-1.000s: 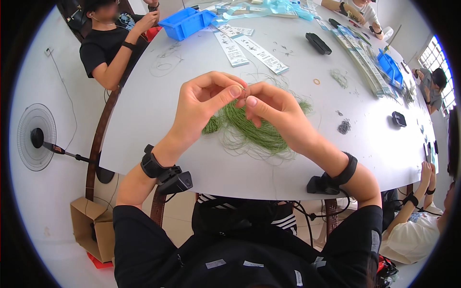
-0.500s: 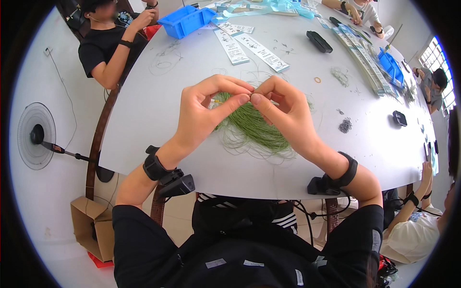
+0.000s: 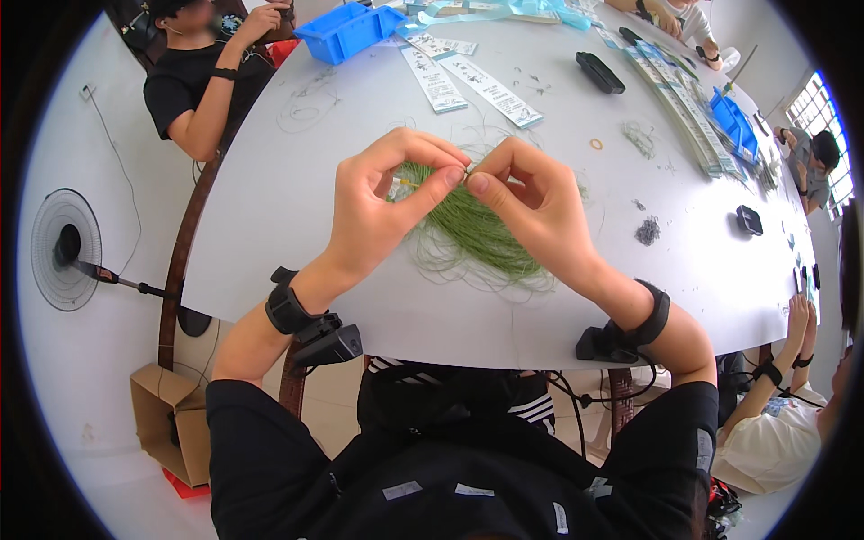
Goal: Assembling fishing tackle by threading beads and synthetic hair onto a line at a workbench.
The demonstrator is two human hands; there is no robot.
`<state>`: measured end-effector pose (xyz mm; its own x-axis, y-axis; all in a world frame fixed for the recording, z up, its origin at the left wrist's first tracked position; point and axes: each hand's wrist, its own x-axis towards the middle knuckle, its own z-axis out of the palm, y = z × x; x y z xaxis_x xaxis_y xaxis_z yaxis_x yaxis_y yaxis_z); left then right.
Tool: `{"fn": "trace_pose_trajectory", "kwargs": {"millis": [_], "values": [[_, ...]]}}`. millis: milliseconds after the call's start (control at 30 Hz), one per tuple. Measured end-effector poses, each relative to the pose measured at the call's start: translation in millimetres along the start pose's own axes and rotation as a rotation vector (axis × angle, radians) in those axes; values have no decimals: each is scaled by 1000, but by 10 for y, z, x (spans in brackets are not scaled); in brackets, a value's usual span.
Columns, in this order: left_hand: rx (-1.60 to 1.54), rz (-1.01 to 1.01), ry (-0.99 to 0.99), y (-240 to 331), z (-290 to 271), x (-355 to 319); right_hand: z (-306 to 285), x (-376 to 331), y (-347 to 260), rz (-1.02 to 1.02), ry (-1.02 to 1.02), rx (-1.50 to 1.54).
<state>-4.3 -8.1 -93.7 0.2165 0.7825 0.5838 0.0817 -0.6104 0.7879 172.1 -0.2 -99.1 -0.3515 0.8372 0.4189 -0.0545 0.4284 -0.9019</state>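
Tiny piece (image 3: 465,175) between pinched fingertips (image 3: 453,176)

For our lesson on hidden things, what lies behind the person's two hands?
Green strands on the white table show between the left hand and right hand. The hands cover part of the strands; anything else directly behind them cannot be seen.

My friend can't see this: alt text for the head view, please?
A person's left hand and right hand, close together, pinch a tiny, unidentifiable item above green strands on a white table, with other people around it.
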Motion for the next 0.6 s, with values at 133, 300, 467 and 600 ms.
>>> {"fn": "trace_pose_trajectory", "kwargs": {"millis": [133,300,467,600], "values": [[-11,3,0,-24,-7,0,-3,6,-7,13,-8,-2],[-34,-26,11,-39,-6,6,-20,8,10,31,-16,-14],[-16,-15,63,-55,-63,44,-48,13,20,60,5,-26],[-16,25,162,-83,-158,134,-151,83,62,73,36,-80]]}}
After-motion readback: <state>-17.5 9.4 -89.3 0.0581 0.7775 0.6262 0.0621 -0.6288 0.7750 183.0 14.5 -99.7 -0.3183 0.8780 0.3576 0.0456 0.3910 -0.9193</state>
